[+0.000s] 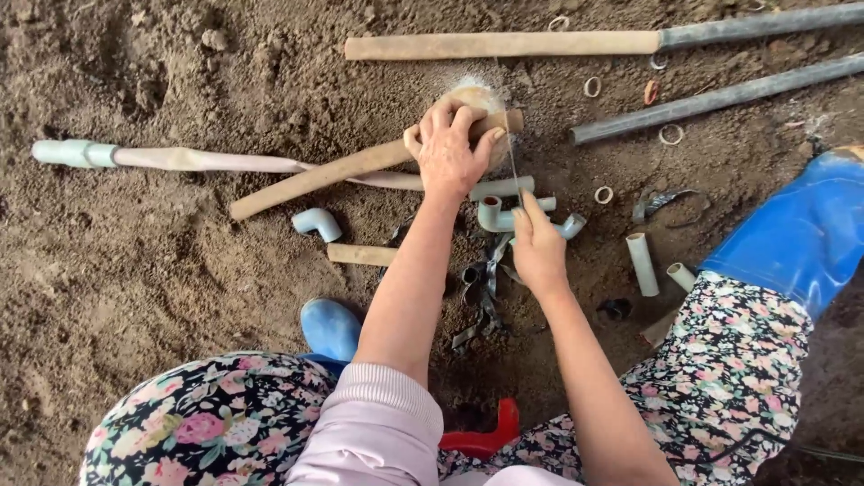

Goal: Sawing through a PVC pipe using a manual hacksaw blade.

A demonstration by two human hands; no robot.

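Knees: floral trousers fill 6 o'clock, with a blue boot and a red stool edge between them.
Tan pipe: lies on the soil at centre; its long axis runs from 8 o'clock up to 2 o'clock, the upper end under the hand.
Left hand: fingers curled over the pipe's upper end and a round ball of thread at 12 o'clock, gripping both.
Right hand: nearly closed, fingertips pinching a thin thread that runs straight up to the ball.
Grey elbow fittings: just beside the right hand.
Long poles: at 1 to 2 o'clock, well apart from the hands.
Small rings: scattered at 2 o'clock.
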